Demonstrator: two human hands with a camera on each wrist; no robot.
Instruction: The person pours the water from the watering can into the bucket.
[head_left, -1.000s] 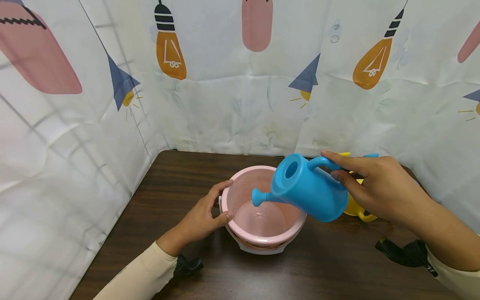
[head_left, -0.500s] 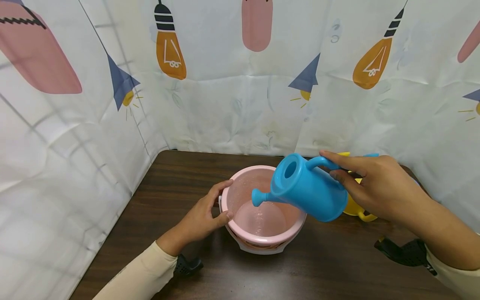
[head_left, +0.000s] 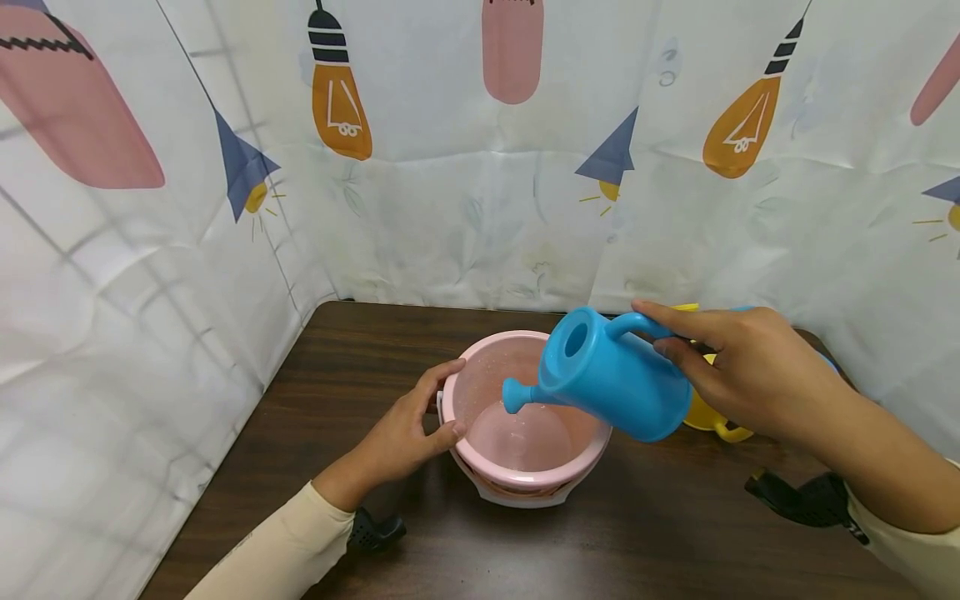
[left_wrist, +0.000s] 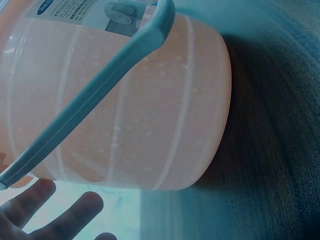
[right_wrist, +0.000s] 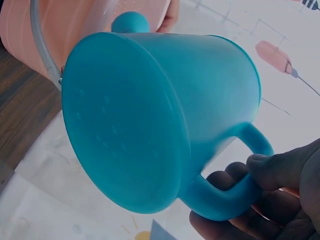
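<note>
My right hand [head_left: 738, 362] grips the handle [head_left: 633, 323] of a blue watering can [head_left: 618, 379] right of centre, its spout [head_left: 527, 393] over a pink bucket [head_left: 525, 443] at lower centre, my left hand [head_left: 405, 442], fingers spread, touches the rim [head_left: 525, 482]
</note>
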